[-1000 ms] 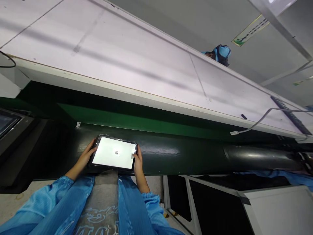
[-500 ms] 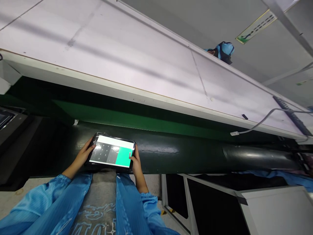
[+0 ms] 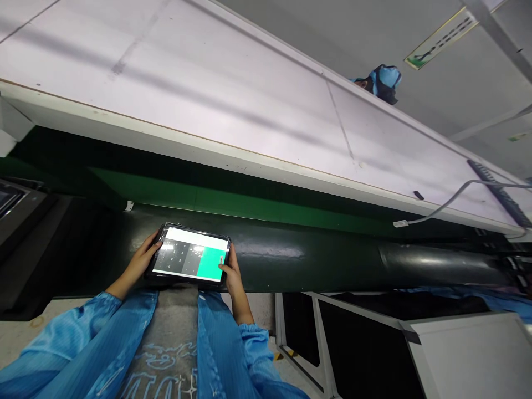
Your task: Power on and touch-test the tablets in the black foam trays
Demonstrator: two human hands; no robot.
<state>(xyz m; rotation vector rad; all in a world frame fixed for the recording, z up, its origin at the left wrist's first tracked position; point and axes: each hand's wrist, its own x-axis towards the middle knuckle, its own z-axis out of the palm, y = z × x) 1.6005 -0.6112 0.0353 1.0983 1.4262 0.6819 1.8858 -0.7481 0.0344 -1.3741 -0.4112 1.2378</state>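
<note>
Between both hands I hold a tablet (image 3: 187,256) with a black frame, level in front of my body. Its lit screen shows a calculator with dark number keys, a white strip on top and a green panel on the right. My left hand (image 3: 146,256) grips the left edge, thumb over the frame. My right hand (image 3: 231,270) is closed round the right edge, its thumb over the green panel. The fingers beneath the tablet are hidden. Under it runs a dark green work surface (image 3: 274,260).
A long white shelf (image 3: 233,105) spans the view above the dark surface. At right a grey cable (image 3: 451,205) hangs over its edge near a small black piece (image 3: 418,195). Dark-panelled frames (image 3: 361,343) stand lower right. Another person's blue cap (image 3: 386,80) shows beyond the shelf.
The view has shifted very slightly. Both hands keep the same hold on the tablet, and the calculator display looks unchanged.
</note>
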